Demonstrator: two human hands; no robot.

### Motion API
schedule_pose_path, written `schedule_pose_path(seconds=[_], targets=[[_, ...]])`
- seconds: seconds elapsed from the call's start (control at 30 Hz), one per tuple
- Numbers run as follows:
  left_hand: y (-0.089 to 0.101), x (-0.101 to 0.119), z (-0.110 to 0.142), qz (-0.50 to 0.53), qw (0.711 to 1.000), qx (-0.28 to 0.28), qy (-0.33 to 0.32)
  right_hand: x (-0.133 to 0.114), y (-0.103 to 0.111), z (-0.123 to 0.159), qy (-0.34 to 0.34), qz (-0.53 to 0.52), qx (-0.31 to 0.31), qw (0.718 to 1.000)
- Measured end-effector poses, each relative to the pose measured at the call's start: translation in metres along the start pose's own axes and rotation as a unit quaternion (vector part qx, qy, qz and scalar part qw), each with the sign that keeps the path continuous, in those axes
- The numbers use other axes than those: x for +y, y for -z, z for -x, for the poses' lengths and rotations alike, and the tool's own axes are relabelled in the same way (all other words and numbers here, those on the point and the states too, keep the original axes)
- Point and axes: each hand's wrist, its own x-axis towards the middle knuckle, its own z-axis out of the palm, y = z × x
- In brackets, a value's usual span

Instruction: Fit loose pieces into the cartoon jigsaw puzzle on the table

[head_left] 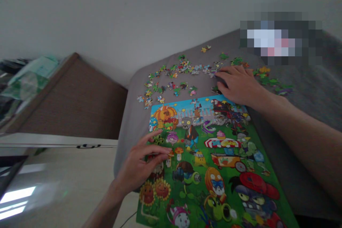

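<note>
A colourful cartoon jigsaw puzzle board [213, 164] lies on a grey padded surface [307, 92]. My left hand [143, 162] rests on the board's left edge with its fingers stretched out flat, holding nothing. My right hand [237, 83] lies palm down just beyond the board's far right corner, fingers curled over loose puzzle pieces [176, 74]; what is under the fingers is hidden. Several loose pieces are scattered in a band across the far side of the surface.
A brown textured panel [77, 103] stands at the left, with green packets [29, 78] behind it. A pale glossy cabinet top [58, 181] sits at the near left. A plain wall fills the background. A blurred patch sits at the far right.
</note>
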Motion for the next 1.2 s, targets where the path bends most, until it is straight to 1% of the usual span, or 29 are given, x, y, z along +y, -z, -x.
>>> schedule_pose_path(seconds=[0.13,0.27,0.4,0.5,0.57,0.73,0.87,1.03,1.2], targets=[[-0.006,0.004,0.001,-0.059,0.998,-0.005,-0.012,-0.001,0.001,0.001,-0.002,-0.008,0.005,1.000],[-0.010,0.008,0.000,-0.102,0.995,-0.002,0.003,0.000,0.001,0.000,-0.008,-0.013,-0.002,1.000],[-0.016,-0.002,-0.001,-0.119,0.993,0.019,0.014,0.002,0.001,-0.002,-0.004,-0.011,-0.010,1.000],[-0.020,-0.011,0.001,-0.136,0.990,0.034,0.010,0.001,0.002,-0.002,-0.007,-0.009,-0.017,1.000],[-0.023,-0.013,0.002,-0.153,0.987,0.039,0.001,0.000,0.002,-0.002,-0.006,-0.007,-0.020,1.000],[-0.029,-0.006,0.005,-0.211,0.977,0.013,-0.028,0.001,0.002,-0.002,-0.005,-0.012,-0.018,1.000],[-0.033,-0.001,0.004,-0.245,0.969,0.008,-0.040,0.001,0.002,-0.001,-0.004,-0.016,-0.017,1.000],[-0.031,-0.001,0.004,-0.235,0.971,0.005,-0.039,0.000,0.003,-0.001,-0.001,-0.008,-0.021,1.000],[-0.018,-0.003,0.006,-0.206,0.975,-0.037,-0.076,0.002,0.002,-0.002,-0.002,-0.010,-0.024,1.000]])
